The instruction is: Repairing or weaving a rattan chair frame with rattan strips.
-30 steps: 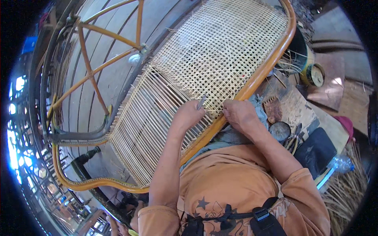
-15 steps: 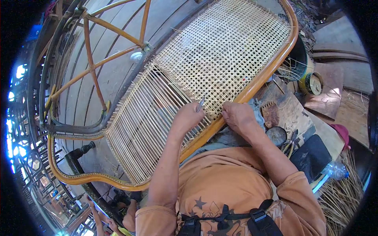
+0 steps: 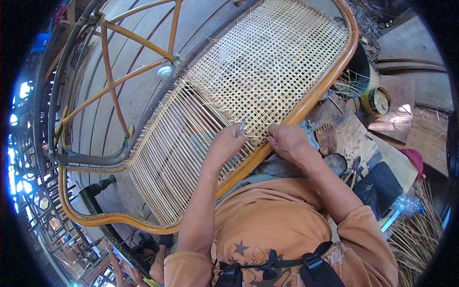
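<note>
A curved rattan chair frame (image 3: 300,111) lies across my lap with a cane panel stretched inside it. Its far part is a woven lattice (image 3: 267,62) with open holes; the near left part has only parallel cane strands (image 3: 167,158). My left hand (image 3: 224,147) is closed around a small grey metal tool (image 3: 240,126), its tip pointing up over the edge of the weave. Close by on the right, my right hand (image 3: 288,141) rests at the frame's near rail, fingers pinched at the weave's border. Whatever is between those fingers is hidden.
Another rattan frame with crossed poles (image 3: 111,86) stands at the left. On the right are a yellow tin (image 3: 380,100), a dark round dish (image 3: 335,163), a black pad (image 3: 379,189), a plastic bottle (image 3: 409,205) and bundled cane (image 3: 417,239). Another person's arm (image 3: 116,265) shows at lower left.
Both hands stay at nearly the same spot on the weave's edge. The whole view has shifted slightly, and the tool in my left hand stands a little more upright.
</note>
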Available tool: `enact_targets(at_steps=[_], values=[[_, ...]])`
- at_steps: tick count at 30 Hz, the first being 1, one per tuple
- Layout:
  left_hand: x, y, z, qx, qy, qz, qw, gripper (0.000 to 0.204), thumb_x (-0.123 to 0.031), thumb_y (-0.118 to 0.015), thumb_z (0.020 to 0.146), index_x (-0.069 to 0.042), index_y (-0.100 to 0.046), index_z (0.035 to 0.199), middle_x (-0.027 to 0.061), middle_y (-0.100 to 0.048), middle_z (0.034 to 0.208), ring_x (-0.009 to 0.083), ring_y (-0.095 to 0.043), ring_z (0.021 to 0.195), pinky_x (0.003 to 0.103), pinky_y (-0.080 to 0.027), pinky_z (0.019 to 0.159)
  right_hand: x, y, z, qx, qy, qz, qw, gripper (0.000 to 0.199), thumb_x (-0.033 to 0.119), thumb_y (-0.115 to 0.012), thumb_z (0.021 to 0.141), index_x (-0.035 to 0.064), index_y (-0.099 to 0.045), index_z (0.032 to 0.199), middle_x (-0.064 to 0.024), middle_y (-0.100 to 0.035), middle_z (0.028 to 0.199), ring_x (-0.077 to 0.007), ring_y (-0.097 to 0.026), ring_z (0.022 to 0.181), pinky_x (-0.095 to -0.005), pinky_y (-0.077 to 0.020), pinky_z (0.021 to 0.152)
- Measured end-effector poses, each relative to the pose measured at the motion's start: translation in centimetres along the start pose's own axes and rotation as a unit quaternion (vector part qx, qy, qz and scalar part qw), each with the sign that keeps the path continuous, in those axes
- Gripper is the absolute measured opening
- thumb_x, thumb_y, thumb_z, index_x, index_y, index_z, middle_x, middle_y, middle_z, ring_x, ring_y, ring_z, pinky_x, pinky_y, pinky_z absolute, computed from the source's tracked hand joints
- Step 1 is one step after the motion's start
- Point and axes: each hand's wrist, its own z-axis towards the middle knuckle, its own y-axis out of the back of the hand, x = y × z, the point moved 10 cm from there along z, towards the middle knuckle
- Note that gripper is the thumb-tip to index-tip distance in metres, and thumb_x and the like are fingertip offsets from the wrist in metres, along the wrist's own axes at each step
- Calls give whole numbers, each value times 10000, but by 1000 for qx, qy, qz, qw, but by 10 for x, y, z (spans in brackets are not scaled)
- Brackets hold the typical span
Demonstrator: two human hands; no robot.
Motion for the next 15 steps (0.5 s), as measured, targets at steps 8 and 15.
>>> enact_targets(at_steps=[8, 15], values=[[-24, 3, -3, 2, -21, 121, 992, 270, -271, -551, 754, -2, -552, 729, 167, -559, 621, 303, -558, 579, 393, -436, 578, 2, -1, 1, 32, 10, -1, 999, 148, 175, -511, 788, 55, -597, 783, -200, -619, 732, -386, -612, 714, -466, -491, 636], [-35, 2, 1, 59, -58, 167, 983, 300, -296, -523, 737, -2, -578, 756, 207, -576, 669, 348, -579, 645, 434, -451, 623, 1, -4, 1, 21, -20, -18, 999, 164, 214, -534, 802, 61, -588, 779, -189, -617, 740, -372, -614, 724, -470, -484, 648]])
